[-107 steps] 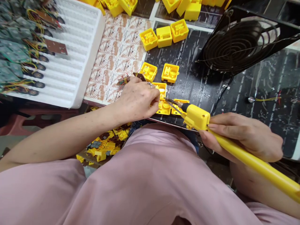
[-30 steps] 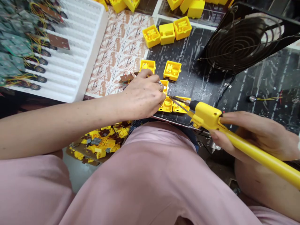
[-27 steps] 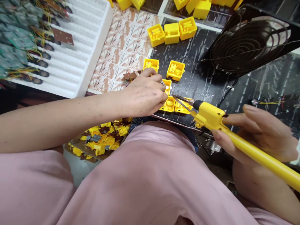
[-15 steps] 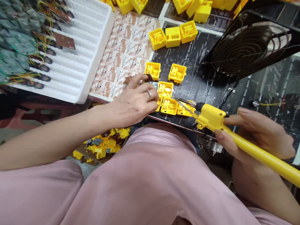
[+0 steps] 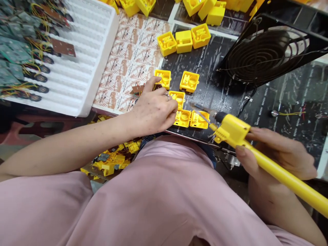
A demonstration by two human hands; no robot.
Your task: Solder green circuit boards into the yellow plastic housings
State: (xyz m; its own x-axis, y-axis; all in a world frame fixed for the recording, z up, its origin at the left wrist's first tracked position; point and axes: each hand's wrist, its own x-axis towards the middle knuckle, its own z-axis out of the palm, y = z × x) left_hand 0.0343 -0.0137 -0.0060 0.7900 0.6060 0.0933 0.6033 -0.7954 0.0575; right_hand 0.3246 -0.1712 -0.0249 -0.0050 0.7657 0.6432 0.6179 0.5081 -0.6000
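My left hand (image 5: pixel 156 108), with a ring on one finger, reaches over the small yellow plastic cases near the table's front edge. Its fingers curl downward and hide their tips, so what they grip cannot be made out. Beside it, partly covered, lies a brown circuit board (image 5: pixel 138 89). One open case (image 5: pixel 163 79) sits just past the fingertips, and another case (image 5: pixel 178 99) is right by the knuckles. My right hand (image 5: pixel 279 152) is wrapped round a yellow soldering gun (image 5: pixel 234 130). The gun's tip and thin feed tube point left, above a case (image 5: pixel 200 119) in the front row.
A white foam tray (image 5: pixel 94 51) at the left carries green boards (image 5: pixel 17 51) with wires and round black parts. More yellow cases (image 5: pixel 184 41) stand farther back. A black fan (image 5: pixel 258 58) occupies the right rear. Below the edge is a heap of yellow cases (image 5: pixel 112 160).
The view has shifted slightly, moving table items left. Relative to the cases, my left hand has moved right and covers more of the front row. The soldering gun remains in my right hand.
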